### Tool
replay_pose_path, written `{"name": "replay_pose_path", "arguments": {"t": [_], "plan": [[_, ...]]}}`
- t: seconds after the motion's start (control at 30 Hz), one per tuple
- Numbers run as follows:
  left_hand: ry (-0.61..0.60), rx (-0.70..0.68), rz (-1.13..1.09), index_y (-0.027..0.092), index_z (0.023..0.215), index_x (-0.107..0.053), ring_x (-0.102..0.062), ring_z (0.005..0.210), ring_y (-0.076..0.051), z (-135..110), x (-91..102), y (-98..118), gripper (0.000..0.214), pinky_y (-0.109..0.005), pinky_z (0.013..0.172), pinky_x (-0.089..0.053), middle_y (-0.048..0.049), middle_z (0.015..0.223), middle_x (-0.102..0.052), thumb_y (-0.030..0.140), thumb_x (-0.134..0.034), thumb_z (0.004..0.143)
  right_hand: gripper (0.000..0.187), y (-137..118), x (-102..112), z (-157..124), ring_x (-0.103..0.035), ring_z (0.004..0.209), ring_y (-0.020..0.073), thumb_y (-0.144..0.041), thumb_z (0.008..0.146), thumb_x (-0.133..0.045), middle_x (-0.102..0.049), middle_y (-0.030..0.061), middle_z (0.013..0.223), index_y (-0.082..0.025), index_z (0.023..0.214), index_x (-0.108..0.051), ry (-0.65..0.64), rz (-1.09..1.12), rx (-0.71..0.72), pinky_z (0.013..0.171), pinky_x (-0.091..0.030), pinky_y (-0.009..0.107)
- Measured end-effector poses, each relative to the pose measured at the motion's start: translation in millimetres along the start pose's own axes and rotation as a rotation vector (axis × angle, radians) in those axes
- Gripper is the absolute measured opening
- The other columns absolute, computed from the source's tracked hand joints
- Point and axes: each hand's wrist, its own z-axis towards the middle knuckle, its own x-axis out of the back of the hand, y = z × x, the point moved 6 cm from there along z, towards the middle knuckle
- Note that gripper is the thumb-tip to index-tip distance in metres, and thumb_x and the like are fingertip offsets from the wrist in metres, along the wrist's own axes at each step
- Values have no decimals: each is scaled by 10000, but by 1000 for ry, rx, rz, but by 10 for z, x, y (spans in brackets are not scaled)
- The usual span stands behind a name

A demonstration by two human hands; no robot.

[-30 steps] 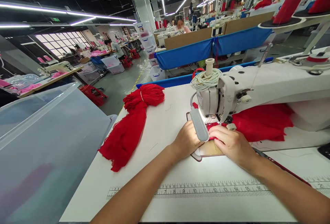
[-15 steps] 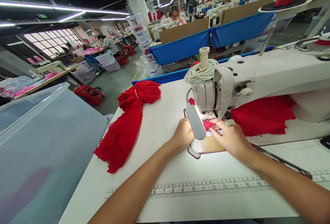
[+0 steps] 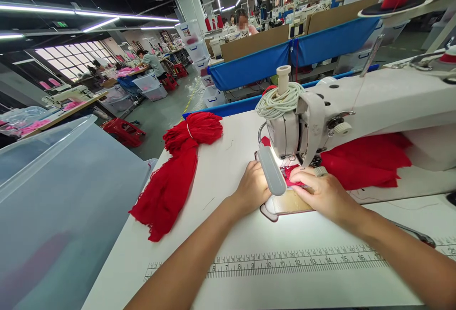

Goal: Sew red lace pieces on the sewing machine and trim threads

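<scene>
Under the head of a white sewing machine [image 3: 285, 134] lies a small piece of red fabric [image 3: 292, 177], lit by a lamp. My right hand [image 3: 322, 191] pinches its near right edge with thumb and fingers, close to the presser foot. My left hand [image 3: 252, 187] rests curled on the left of the needle area; the grey lamp [image 3: 271, 169] covers its fingertips and whatever they hold. More red fabric [image 3: 366, 160] lies beneath the machine's arm. A tied bundle of red fabric pieces [image 3: 178, 172] sits on the table to the left.
A printed ruler [image 3: 267, 267] runs along the near side of the white table [image 3: 221, 224]. Partly behind my right forearm lies a dark metal tool [image 3: 416, 235]. A translucent bin [image 3: 71, 196] stands at left. Beyond the table are blue cloth slings [image 3: 252, 65] and people at other machines.
My right hand has shifted slightly right and nearer to me, and more of the red fabric shows by the needle. My left hand has barely moved.
</scene>
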Motion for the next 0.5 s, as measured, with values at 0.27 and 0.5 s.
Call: {"name": "replay_pose_path", "arguments": {"t": [0.27,0.5], "plan": [[43,-180,77,170,704,-591,-541,744,-150,-32,129,197,294,-322,749,-464,-26,738,-619,170,-456,965,298,-169,2,-41,-614,688,133,-65,886,-414,-712,45,821,-200,809,-669,-176,-162,243,631,-443,252],[51,-258,114,160,746,-605,-605,796,-158,-57,145,282,261,-309,752,-526,-44,787,-658,115,-452,952,274,-189,-9,-107,-644,686,121,-56,890,-459,-758,54,907,-190,906,-698,-98,-272,284,625,-434,235]]}}
